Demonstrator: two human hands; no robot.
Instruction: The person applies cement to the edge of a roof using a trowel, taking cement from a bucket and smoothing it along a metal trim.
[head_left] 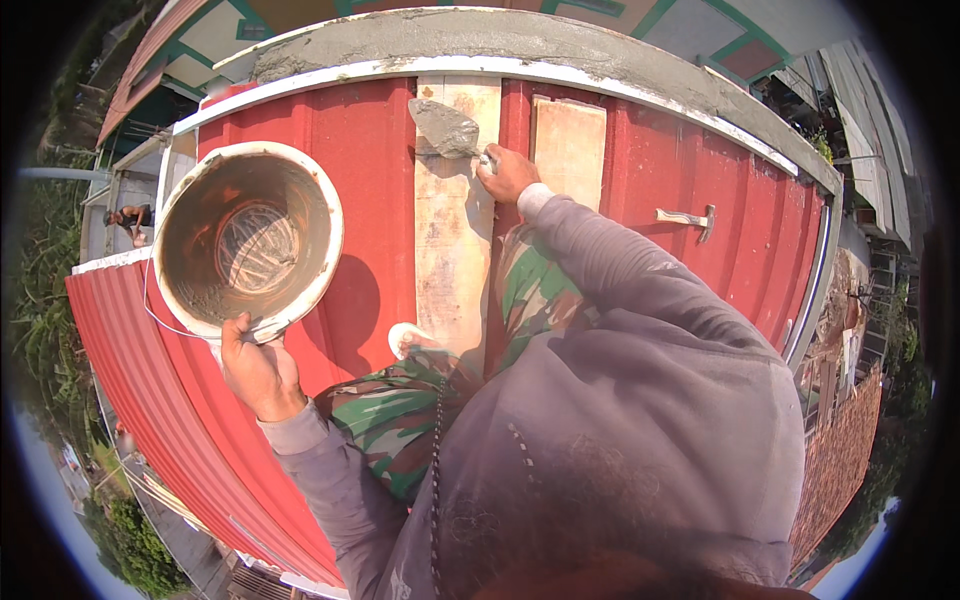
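My left hand (258, 372) grips the near rim of a pale bucket (333, 235), thumb over the edge. The bucket is tipped so that its inside faces up toward me; grey mortar (255, 250) coats its walls and lies streaked on the bottom. In my right hand (508, 174) is the handle of a trowel (444, 128), its blade smeared with mortar and pointing left. The blade is over the far end of a wooden plank (450, 240); whether it touches the wood I cannot tell.
Red ribbed metal roofing (360, 160) lies under me. A claw hammer (690, 219) rests on it at the right, beside a shorter board (568, 140). Along the far side runs a mortar-topped wall (420, 38). Another person (132, 220) is far below at the left.
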